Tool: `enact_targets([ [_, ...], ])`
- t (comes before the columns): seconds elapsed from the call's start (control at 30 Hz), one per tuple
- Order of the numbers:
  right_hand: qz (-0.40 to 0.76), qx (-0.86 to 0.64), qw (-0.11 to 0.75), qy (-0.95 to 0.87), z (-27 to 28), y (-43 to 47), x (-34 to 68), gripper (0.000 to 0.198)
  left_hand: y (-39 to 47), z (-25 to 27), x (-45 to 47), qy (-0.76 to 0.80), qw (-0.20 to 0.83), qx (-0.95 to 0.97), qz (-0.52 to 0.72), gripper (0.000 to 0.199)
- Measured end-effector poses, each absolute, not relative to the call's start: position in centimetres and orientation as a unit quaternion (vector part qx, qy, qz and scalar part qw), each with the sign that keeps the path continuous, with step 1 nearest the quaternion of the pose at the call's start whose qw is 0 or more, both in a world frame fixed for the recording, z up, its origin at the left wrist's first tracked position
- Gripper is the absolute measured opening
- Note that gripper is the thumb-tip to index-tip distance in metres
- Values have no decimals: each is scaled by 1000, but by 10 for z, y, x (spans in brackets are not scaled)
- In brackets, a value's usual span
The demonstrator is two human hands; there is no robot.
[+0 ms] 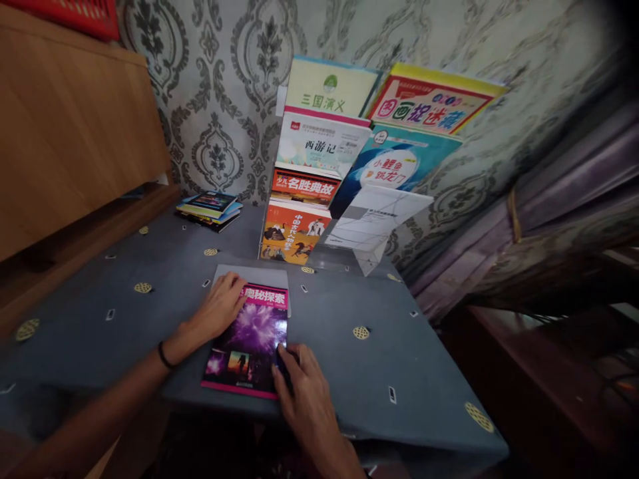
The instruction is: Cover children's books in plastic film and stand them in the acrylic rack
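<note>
A purple and black book (pixel 252 332) with a pink band at top and bottom lies cover up near the table's front edge. Under its upper end, a pale grey flat panel (pixel 254 273) sticks out. My left hand (pixel 224 303) has its fingers bent together over the book's upper left edge. At the lower right edge, my right hand (pixel 304 379) grips the book between thumb and fingers. The undersides of both hands' fingers are partly hidden.
Behind the book stands a clear display rack holding several books, including an orange one (pixel 294 236) and a white one (pixel 372 216). A small pile of books (pixel 212 207) lies at the back left, beside a wooden cabinet (pixel 80 133). Curtains (pixel 479 219) hang on the right.
</note>
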State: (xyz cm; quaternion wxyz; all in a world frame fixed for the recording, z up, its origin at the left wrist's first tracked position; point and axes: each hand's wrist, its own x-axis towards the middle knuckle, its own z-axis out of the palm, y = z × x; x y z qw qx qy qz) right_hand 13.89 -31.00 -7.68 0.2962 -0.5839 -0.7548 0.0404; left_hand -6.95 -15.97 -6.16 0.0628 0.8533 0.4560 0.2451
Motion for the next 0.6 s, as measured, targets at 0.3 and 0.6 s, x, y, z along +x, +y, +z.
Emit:
enact_targets([
  [0.3, 121, -494, 262, -820, -53, -251, 106, 46, -194, -88, -79, 435, -24, 874, 216, 38],
  [0.6, 97, -505, 183, -838, -75, -202, 117, 65, -193, -85, -79, 439, -57, 879, 180, 39],
])
